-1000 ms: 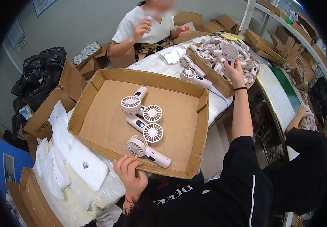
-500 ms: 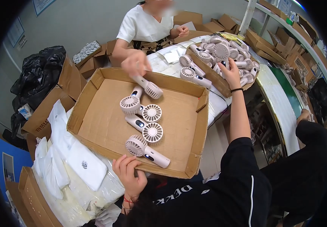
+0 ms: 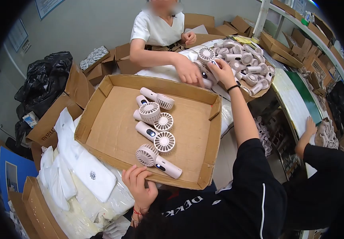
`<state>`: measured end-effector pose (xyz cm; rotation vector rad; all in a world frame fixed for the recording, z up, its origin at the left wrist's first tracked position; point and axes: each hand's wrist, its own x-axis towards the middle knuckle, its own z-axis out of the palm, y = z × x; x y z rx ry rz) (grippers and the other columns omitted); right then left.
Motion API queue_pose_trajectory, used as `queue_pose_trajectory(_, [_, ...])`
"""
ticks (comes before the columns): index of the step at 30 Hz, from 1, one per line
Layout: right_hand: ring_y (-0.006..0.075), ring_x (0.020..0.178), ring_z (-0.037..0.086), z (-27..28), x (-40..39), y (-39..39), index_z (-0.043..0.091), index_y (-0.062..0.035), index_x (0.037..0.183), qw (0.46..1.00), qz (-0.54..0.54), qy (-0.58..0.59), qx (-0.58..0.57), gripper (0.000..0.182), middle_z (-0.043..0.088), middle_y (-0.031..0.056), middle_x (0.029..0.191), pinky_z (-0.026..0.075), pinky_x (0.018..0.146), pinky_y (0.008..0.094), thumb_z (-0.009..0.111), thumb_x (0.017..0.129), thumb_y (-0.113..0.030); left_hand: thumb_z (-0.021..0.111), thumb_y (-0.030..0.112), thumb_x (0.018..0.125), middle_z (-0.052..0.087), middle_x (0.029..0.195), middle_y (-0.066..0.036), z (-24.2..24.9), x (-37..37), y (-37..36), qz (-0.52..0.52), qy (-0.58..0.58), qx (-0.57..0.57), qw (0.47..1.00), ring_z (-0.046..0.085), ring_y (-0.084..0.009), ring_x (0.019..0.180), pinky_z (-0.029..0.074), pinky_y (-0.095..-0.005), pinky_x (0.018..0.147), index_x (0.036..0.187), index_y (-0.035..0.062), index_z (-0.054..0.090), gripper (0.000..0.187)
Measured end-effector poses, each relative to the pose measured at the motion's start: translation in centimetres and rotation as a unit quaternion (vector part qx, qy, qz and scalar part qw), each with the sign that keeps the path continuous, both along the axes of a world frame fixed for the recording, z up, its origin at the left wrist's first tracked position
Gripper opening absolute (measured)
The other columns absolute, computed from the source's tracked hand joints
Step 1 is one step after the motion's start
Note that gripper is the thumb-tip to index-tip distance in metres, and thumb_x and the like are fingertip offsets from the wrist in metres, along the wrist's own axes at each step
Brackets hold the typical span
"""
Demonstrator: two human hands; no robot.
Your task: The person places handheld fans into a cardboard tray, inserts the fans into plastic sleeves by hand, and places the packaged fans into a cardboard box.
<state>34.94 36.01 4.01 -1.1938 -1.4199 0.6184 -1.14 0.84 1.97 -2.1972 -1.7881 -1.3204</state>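
My left hand (image 3: pixel 141 187) grips the near rim of a shallow cardboard box (image 3: pixel 100 149), fingers over its edge. Inside lie several pale pink handheld fans, some overlapping; the nearest fan (image 3: pixel 168 167) rests close to my left fingers. My right hand (image 3: pixel 222 75) is closed around the handle of another handheld fan (image 3: pixel 206 54), its round grille tilted up. This fan is just beyond the box's far right corner, beside a heap of similar fans (image 3: pixel 246 59) in a second carton. Close to my right hand, a co-worker's hand (image 3: pixel 188 71) reaches down at a fan.
A person in a white top (image 3: pixel 156 30) sits across the table. White plastic bags (image 3: pixel 94 175) lie at left, beside cartons and a black garbage bag (image 3: pixel 46 75). Another person's arm (image 3: pixel 309 133) rests by a green-topped surface (image 3: pixel 299 93) at right. Shelves with cartons stand behind.
My right hand has moved left with a fan, away from the heap. The co-worker's hand has released a fan in the box and moved right to the fans outside it.
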Motion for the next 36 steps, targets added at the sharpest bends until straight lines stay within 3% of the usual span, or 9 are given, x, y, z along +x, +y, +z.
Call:
queue_pose_trajectory(7, [0.0217,0.077,0.063,3.0,-0.3,-5.2,0.065,-0.0031,0.098,0.970,0.022,-0.241,-0.022,0.037,0.066,0.0118,0.084,0.049,0.073,0.0315,0.066,0.079,-0.035,0.052,0.001,0.061,0.058,0.098,-0.004,-0.3,-0.1,0.2,0.010,0.010,0.005,1.000,0.047,-0.0287,0.108,0.022,-0.0498,0.102,0.082,0.0105,0.057,0.024])
queue_pose_trajectory(9, [0.0248,0.080,0.064,4.4,0.6,-5.6,0.066,-0.0055,0.097,0.955,-0.143,-0.257,0.036,0.036,0.066,0.0151,0.082,0.049,0.073,0.0341,0.063,0.081,-0.037,0.052,0.001,0.061,0.058,0.098,-0.004,-0.3,0.0,0.2,0.010,0.009,0.002,1.000,0.047,-0.0288,0.108,0.022,-0.0498,0.102,0.082,0.0105,0.057,0.023])
queue_pose_trajectory(12, [0.0259,0.085,0.065,5.2,5.8,-4.0,0.066,-0.0010,0.094,0.925,-0.249,-0.288,-0.005,0.048,0.066,0.0201,0.087,0.049,0.074,0.0372,0.058,0.081,-0.047,0.052,0.001,0.061,0.058,0.098,-0.004,-0.2,-0.1,0.1,0.012,0.009,0.001,1.000,0.046,-0.0290,0.108,0.022,-0.0499,0.102,0.082,0.0106,0.057,0.023])
queue_pose_trajectory(14, [0.0260,0.083,0.065,6.8,7.4,-4.2,0.065,0.0043,0.094,0.893,-0.212,-0.285,-0.277,0.068,0.066,0.0213,0.089,0.049,0.073,0.0351,0.060,0.075,-0.060,0.052,0.001,0.061,0.058,0.098,-0.004,-0.2,-0.1,0.2,0.011,0.007,0.005,1.000,0.046,-0.0291,0.108,0.022,-0.0499,0.102,0.082,0.0106,0.057,0.023])
queue_pose_trajectory(17, [0.0306,0.099,0.062,2.9,7.8,-2.5,0.064,0.0082,0.099,0.828,-0.204,-0.445,-0.273,0.085,0.061,0.0282,0.104,0.047,0.086,0.0370,0.059,0.065,-0.069,0.052,0.001,0.061,0.058,0.098,-0.004,-0.2,0.0,0.1,0.012,0.004,0.007,1.000,0.046,-0.0290,0.109,0.022,-0.0498,0.102,0.082,0.0106,0.057,0.024])
queue_pose_trajectory(21, [0.0345,0.104,0.059,2.1,7.9,-0.1,0.061,0.0098,0.105,0.861,-0.186,-0.337,-0.332,0.080,0.060,0.0269,0.109,0.045,0.091,0.0381,0.063,0.064,-0.059,0.051,0.000,0.062,0.056,0.099,-0.008,-0.3,0.0,0.2,0.005,0.004,-0.003,1.000,0.045,-0.0335,0.109,0.021,-0.0514,0.103,0.082,0.0077,0.055,0.023])
queue_pose_trajectory(26, [0.0438,0.099,0.057,1.1,8.2,-0.4,0.053,0.0122,0.107,0.892,-0.355,-0.240,-0.144,0.065,0.056,0.0348,0.107,0.046,0.087,0.0423,0.058,0.072,-0.042,0.051,0.000,0.062,0.056,0.099,-0.008,-0.2,-0.1,0.2,0.007,0.007,0.003,1.000,0.045,-0.0335,0.109,0.021,-0.0513,0.103,0.082,0.0076,0.055,0.022])
queue_pose_trajectory(33, [0.0225,0.078,0.059,3.7,6.1,-4.9,0.056,0.0027,0.093,0.943,-0.329,-0.006,0.049,0.039,0.059,0.0112,0.079,0.047,0.078,0.0317,0.075,0.068,-0.020,0.051,-0.001,0.061,0.056,0.099,-0.008,-0.3,-0.2,0.1,-0.003,0.000,0.004,1.000,0.045,-0.0339,0.109,0.021,-0.0514,0.103,0.082,0.0071,0.055,0.023])
queue_pose_trajectory(36, [0.0133,0.075,0.060,3.0,6.3,-5.0,0.052,0.0023,0.100,0.967,-0.142,0.110,0.181,0.024,0.063,0.0073,0.087,0.048,0.069,0.0254,0.062,0.086,-0.016,0.051,-0.001,0.061,0.056,0.099,-0.008,-0.2,-0.1,0.1,-0.003,-0.001,0.005,1.000,0.045,-0.0341,0.109,0.022,-0.0515,0.103,0.082,0.0071,0.055,0.023])
